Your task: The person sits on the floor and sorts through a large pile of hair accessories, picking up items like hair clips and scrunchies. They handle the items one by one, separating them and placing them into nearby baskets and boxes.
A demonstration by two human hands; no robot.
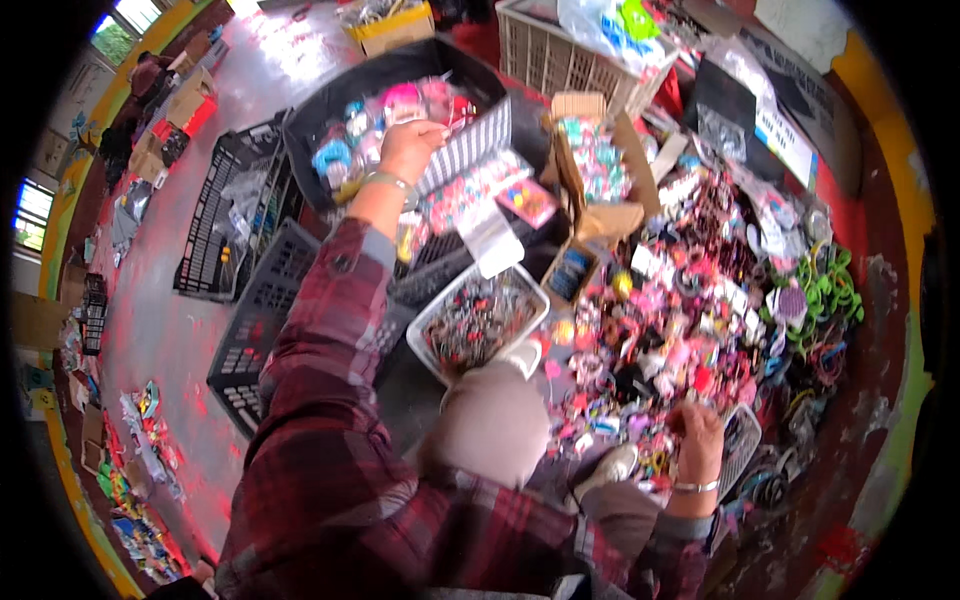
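Note:
Over a large black tub (330, 85) of colourful small goods, my left hand (408, 152) is stretched out, its fingers closed together beside a grey-and-white striped panel (468, 148). Whatever those fingers pinch, if anything, is too small to make out. Low on the right, my right hand (699, 437) hovers at a big heap of hair ties and hair accessories (690, 345). Its fingers are curled in, and I cannot see what is in them. Between my arms, in front of my knee, sits a white basin (418, 338) full of small metal-looking pieces (478, 318).
Two black crates (222, 215) stand left of the tub. An open cardboard box (638, 160) with small packets is right of it, near a pale crate (555, 55). Green hair ties (825, 295) lie at far right; a grey basket (742, 440) is beside my right hand.

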